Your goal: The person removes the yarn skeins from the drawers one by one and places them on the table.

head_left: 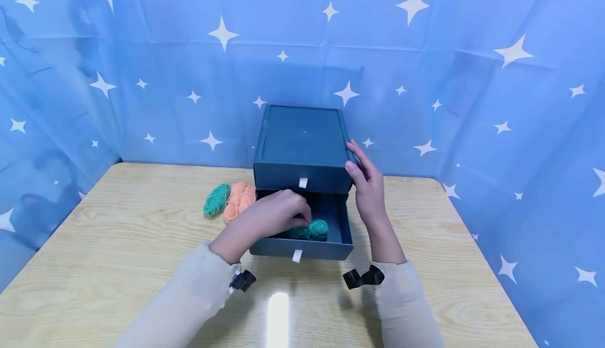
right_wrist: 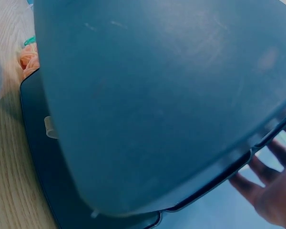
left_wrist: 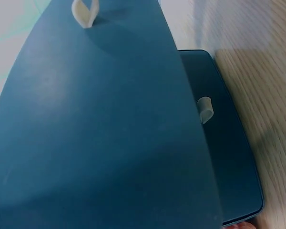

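1. The left hand [head_left: 283, 211] reaches down into the drawer, its fingers curled and seemingly pinching the green yarn [head_left: 319, 229]; the fingertips are partly hidden, and the left wrist view does not show them.
2. The green yarn lies in the lower drawer [head_left: 326, 252], at 4 o'clock from that hand in the head view. It looks light, soft and easily squashed, with little to break; loose strands could snag. A gentle pinch around its narrow middle should hold best.
3. The right hand [head_left: 370, 193] is between 2 and 3 o'clock from the left, fingers spread against the right-hand edge of the blue box [head_left: 302, 133], thumb at its front corner.
4. The box rises at 12 o'clock from the pulled-out lower drawer; its upper drawer [head_left: 326, 178] is closed. The walls look stiff and smooth, perhaps a little slippery, so its edges offer the surer hold.
5. Peach yarn [head_left: 239, 201] rests beside the box, near 10 o'clock from the lower drawer, with a green skein [head_left: 217, 200] just beyond it.
6. All this stands on a wooden surface [head_left: 142, 232], backed by a starry curtain [head_left: 283, 22].
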Action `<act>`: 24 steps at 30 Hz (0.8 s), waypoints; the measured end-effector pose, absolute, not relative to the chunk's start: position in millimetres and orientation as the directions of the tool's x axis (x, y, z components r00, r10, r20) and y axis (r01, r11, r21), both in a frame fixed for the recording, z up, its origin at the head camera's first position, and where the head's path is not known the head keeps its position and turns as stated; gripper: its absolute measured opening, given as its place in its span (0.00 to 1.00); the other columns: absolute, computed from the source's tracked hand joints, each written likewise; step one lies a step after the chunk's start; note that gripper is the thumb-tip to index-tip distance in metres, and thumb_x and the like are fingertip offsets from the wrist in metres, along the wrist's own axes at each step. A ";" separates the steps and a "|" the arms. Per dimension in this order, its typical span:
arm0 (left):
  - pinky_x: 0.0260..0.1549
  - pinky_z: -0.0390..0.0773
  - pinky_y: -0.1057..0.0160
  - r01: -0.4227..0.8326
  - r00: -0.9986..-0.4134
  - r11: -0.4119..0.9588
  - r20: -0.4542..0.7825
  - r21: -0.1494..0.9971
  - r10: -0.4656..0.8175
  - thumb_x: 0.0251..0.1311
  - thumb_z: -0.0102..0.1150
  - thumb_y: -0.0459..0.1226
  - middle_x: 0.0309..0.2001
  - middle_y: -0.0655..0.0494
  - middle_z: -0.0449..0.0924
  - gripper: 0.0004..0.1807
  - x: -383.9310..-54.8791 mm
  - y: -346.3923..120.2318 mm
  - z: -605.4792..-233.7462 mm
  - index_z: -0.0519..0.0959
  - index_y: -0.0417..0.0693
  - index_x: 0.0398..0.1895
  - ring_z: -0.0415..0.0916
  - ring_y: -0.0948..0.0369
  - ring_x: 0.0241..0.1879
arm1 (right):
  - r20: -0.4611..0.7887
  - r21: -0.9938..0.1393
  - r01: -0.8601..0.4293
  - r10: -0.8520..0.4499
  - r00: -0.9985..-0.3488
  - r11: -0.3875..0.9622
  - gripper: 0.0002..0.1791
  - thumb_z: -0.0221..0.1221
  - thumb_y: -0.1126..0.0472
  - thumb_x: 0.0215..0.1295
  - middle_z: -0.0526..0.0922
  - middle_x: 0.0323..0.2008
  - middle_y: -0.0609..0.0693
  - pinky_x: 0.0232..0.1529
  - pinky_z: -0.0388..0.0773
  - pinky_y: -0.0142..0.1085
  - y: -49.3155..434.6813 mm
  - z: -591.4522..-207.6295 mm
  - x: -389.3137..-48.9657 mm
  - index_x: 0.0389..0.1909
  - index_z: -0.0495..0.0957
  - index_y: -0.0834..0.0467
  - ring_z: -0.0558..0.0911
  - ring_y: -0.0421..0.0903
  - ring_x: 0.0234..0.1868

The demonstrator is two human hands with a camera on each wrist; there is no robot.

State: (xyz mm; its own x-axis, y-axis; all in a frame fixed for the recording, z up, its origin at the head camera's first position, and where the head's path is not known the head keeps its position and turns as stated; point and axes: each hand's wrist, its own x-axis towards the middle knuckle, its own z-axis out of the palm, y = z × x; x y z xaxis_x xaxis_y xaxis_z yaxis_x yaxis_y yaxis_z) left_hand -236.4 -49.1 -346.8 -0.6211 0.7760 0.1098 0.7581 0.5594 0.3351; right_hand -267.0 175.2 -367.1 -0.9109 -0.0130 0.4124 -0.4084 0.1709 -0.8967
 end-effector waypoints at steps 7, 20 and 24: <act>0.29 0.65 0.71 0.768 -0.628 0.563 0.185 0.305 0.756 0.70 0.59 0.34 0.24 0.63 0.69 0.12 -228.8 -55.2 -340.5 0.79 0.49 0.25 0.63 0.67 0.26 | 0.424 -0.891 -0.419 -0.009 -0.905 0.177 0.24 0.51 0.51 0.78 0.64 0.76 0.36 0.77 0.62 0.54 174.8 -365.7 -269.4 0.72 0.70 0.42 0.61 0.49 0.79; 0.41 0.84 0.67 0.776 -0.622 0.546 0.526 0.315 0.580 0.61 0.69 0.33 0.38 0.59 0.88 0.05 -206.8 -98.8 -334.5 0.86 0.48 0.39 0.83 0.64 0.39 | 0.433 -0.884 -0.429 -0.022 -0.901 0.185 0.24 0.50 0.52 0.78 0.63 0.77 0.38 0.77 0.61 0.54 173.8 -364.6 -268.8 0.73 0.69 0.43 0.61 0.48 0.79; 0.37 0.84 0.65 0.767 -0.621 0.532 0.621 0.358 0.478 0.58 0.70 0.30 0.36 0.57 0.88 0.06 -203.7 -117.4 -340.6 0.86 0.46 0.37 0.82 0.63 0.36 | 0.430 -0.886 -0.425 -0.017 -0.903 0.188 0.24 0.50 0.52 0.78 0.63 0.77 0.38 0.76 0.62 0.54 175.5 -366.1 -266.6 0.73 0.69 0.43 0.62 0.48 0.79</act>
